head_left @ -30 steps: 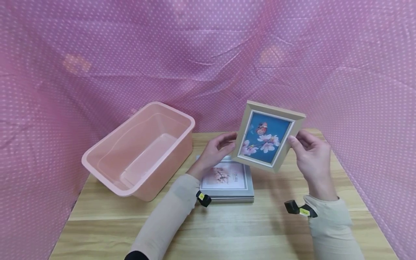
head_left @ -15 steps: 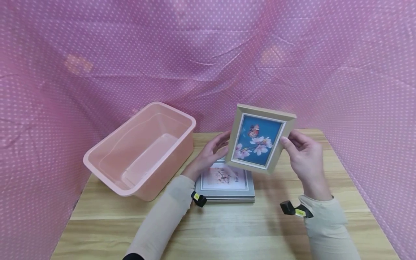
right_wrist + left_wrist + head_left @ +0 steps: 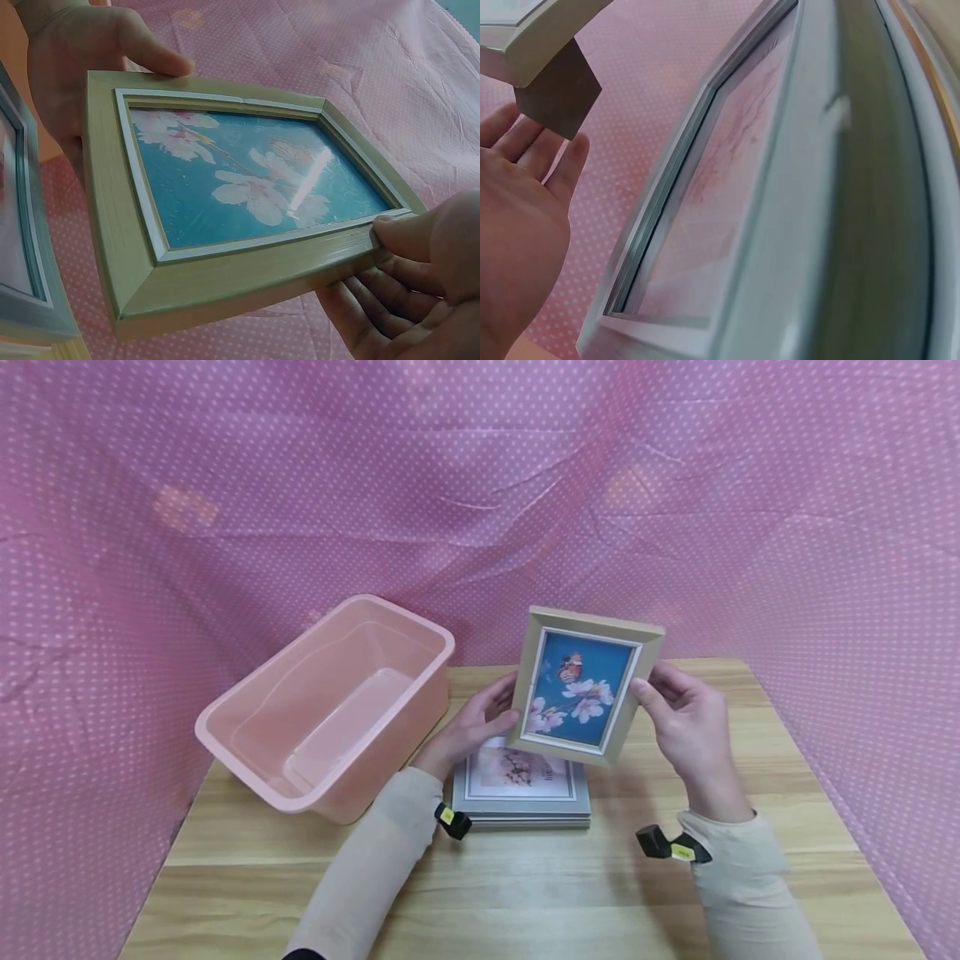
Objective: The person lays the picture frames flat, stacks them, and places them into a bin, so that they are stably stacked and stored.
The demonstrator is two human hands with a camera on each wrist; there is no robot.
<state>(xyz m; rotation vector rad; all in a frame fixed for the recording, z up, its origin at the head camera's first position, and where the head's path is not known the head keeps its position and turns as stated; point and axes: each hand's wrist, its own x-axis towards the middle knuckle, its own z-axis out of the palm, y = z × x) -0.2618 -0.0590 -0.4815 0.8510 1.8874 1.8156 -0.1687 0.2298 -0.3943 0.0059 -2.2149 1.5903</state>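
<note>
A picture frame (image 3: 581, 689) with a pale wood border and a butterfly-and-blossom picture is held tilted above the table. My right hand (image 3: 693, 727) pinches its right side, thumb on the front and fingers beneath. My left hand (image 3: 468, 725) is at its left side with relaxed fingers; the left wrist view shows them by the brown stand (image 3: 559, 90) on its back. Behind and below lies a stack of grey picture frames (image 3: 521, 810), the top one with a pink blossom print. The held frame hides the stack's far right part.
A pink plastic bin (image 3: 360, 760) stands at the left of the wooden table (image 3: 540, 902), with nothing seen inside. Pink dotted cloth (image 3: 480, 485) hangs behind and along both sides.
Both hands and the held picture frame have moved left and slightly down, and the frame covers more of the stack. The bin and the stack remain in place.
</note>
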